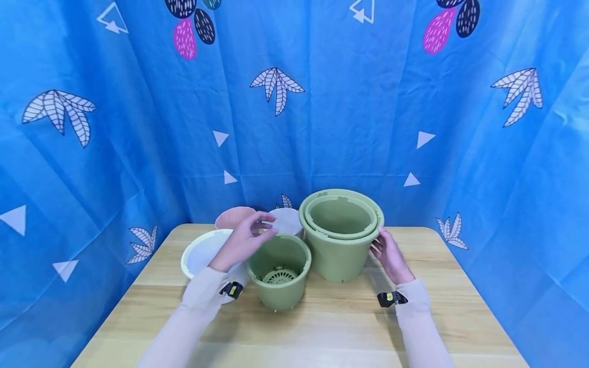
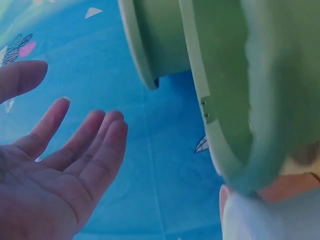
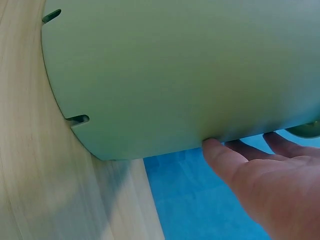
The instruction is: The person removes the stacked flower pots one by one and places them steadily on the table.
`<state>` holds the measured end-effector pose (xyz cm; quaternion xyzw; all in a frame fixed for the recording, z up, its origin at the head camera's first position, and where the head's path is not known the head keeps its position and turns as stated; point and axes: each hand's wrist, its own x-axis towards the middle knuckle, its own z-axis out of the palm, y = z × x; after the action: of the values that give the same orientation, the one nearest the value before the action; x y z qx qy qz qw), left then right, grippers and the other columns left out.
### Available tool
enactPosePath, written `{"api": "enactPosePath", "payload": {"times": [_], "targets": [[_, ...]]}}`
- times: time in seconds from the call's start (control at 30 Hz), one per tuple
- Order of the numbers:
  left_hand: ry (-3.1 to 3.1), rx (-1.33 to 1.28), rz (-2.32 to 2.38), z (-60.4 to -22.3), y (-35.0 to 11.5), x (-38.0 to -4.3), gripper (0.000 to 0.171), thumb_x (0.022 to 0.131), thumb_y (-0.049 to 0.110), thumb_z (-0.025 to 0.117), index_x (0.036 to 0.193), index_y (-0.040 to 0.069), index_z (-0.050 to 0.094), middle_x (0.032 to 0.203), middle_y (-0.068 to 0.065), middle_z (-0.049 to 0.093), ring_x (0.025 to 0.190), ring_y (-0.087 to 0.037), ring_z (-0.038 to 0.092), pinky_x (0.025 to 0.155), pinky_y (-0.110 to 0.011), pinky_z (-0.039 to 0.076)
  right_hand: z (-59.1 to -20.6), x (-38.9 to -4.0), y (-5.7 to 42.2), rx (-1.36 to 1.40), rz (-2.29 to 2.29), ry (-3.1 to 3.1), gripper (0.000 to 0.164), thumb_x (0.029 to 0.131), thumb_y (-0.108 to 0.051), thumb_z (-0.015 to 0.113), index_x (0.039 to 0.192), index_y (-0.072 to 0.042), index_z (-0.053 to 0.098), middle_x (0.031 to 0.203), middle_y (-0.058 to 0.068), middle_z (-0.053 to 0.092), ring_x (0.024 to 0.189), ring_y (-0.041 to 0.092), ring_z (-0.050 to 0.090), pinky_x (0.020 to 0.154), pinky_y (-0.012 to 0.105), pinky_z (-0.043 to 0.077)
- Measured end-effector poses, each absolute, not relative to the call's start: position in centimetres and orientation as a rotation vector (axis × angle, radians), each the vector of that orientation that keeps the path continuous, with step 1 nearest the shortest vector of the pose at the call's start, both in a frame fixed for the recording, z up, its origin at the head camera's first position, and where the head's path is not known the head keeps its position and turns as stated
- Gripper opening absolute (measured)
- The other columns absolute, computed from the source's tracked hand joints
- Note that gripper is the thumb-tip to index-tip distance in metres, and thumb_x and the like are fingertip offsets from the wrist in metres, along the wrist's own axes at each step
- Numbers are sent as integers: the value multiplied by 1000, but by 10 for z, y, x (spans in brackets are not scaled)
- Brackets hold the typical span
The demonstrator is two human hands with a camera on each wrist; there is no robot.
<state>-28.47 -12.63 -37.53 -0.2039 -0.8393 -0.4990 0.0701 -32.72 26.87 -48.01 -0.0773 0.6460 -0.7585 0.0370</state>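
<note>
On the right of the group stands a large green flowerpot [image 1: 338,260], with a smaller green pot [image 1: 340,214] nested inside, both rims showing. My right hand [image 1: 390,258] touches the large pot's right side; in the right wrist view its fingertips [image 3: 212,145] meet the outer wall. A separate green pot [image 1: 281,296] stands in front, to the left, with a slotted grate [image 1: 279,276] at its bottom. Over that pot's left rim hovers my left hand [image 1: 246,239], fingers loosely bent and holding nothing. The left wrist view shows the palm [image 2: 50,195] facing the pots, clear of them.
Left of the green pots are a white pot [image 1: 207,250], a pink pot [image 1: 232,217] behind it and another pale pot [image 1: 287,220] at the back. The wooden table [image 1: 322,337] ends at blue patterned curtains [image 1: 349,128] on three sides.
</note>
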Motion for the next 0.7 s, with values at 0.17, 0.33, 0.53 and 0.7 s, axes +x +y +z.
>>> {"api": "enactPosePath", "payload": {"times": [0.17,0.33,0.53,0.7], "targets": [[-2605,-655,-1503,-374,-108,-304,41,100,23,69,136,9,58,147,-15,57,138,-41,54,115,-58,46,-480,-327,270,-256,-2338,1975,74,111,-52,23,163,-2,9,173,22,11,159,40,15,132,54,13],[-2718,-687,-1398,-372,-88,-320,46,99,32,70,141,17,57,156,-10,51,145,-41,48,115,-60,45,-480,-326,272,-262,-2333,1984,74,111,-51,23,163,0,8,172,23,11,159,41,15,132,56,13],[-2839,-776,-1183,-373,-71,-335,61,97,47,69,149,21,52,157,-5,51,148,-31,46,119,-56,41,-481,-328,272,-211,-2322,2015,64,109,-58,26,156,-14,28,154,3,42,142,18,42,127,42,29],[-2878,-862,-1076,-376,-64,-345,64,96,50,69,150,20,51,159,-5,49,152,-26,40,125,-51,35,-480,-327,271,-192,-2333,2009,57,109,-58,28,151,-20,34,147,-5,45,123,-3,52,117,29,37]]}}
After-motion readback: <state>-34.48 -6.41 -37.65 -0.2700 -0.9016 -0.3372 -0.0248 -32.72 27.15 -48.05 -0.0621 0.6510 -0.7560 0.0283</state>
